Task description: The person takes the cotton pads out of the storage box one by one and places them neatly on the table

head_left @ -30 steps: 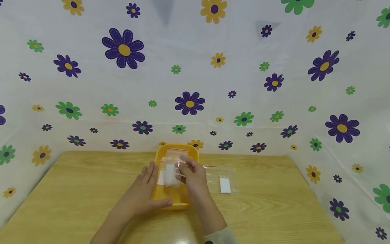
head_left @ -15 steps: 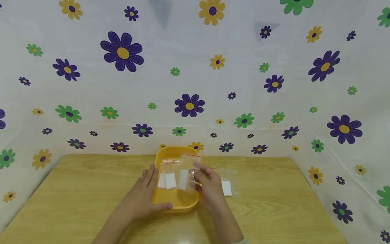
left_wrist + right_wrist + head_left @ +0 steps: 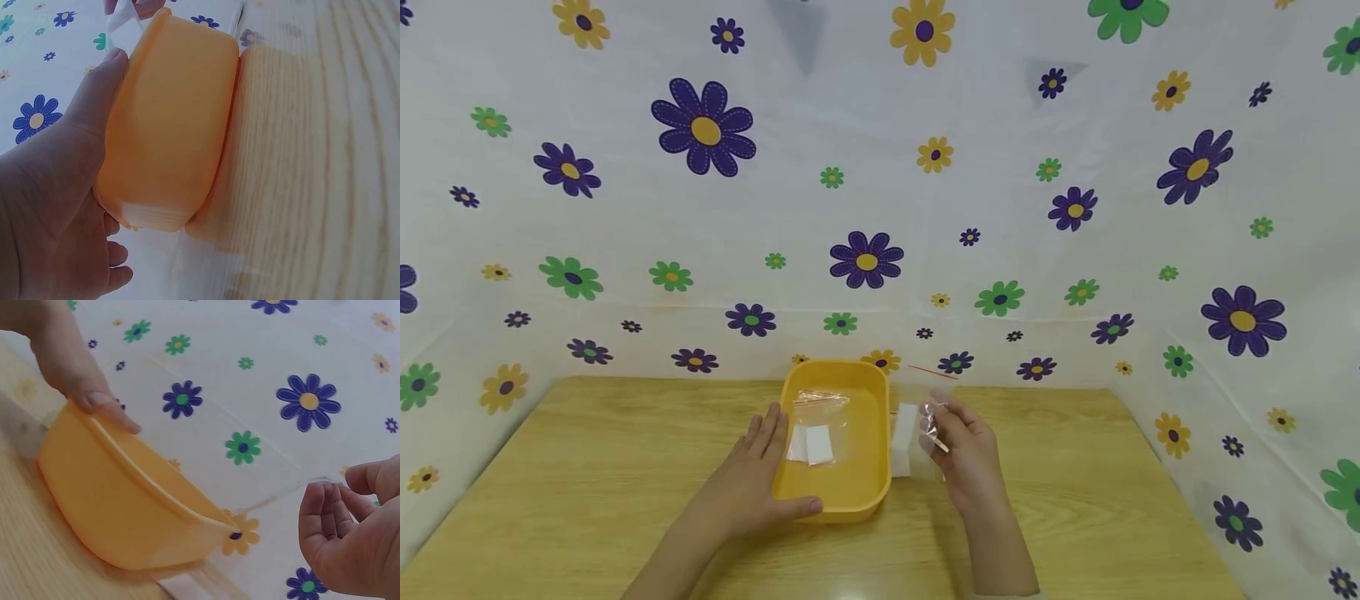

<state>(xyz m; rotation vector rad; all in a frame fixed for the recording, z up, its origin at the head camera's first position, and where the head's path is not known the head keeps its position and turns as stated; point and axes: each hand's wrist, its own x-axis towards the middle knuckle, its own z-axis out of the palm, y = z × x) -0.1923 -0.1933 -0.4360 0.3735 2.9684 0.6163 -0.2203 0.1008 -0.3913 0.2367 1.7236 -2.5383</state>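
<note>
A yellow plastic tray [image 3: 859, 487] stands on the table. My left hand [image 3: 741, 492] rests against its left and front rim, fingers straight and thumb over the near edge; the left wrist view shows this hand [image 3: 62, 156] along the tray's wall [image 3: 169, 125]. My right hand [image 3: 973, 454] pinches a clear zip-lock bag [image 3: 904, 440] with a white rectangular piece in it, held just right of the tray. In the right wrist view, thumb and fingertips of this hand [image 3: 359, 537] meet on the plastic. Several similar bags [image 3: 818, 444] lie inside the tray.
A wood-grain table [image 3: 1075, 500] spreads around the tray. Behind it and at the sides hangs a white flowered cloth [image 3: 1000, 208]. In the right wrist view, a white piece [image 3: 186, 587] lies on the table beside the tray; the head view hides it behind the held bag and hand.
My right hand has lifted the zip-lock bag out of the tray and carried it right, past the right rim. The left hand has stayed on the tray.
</note>
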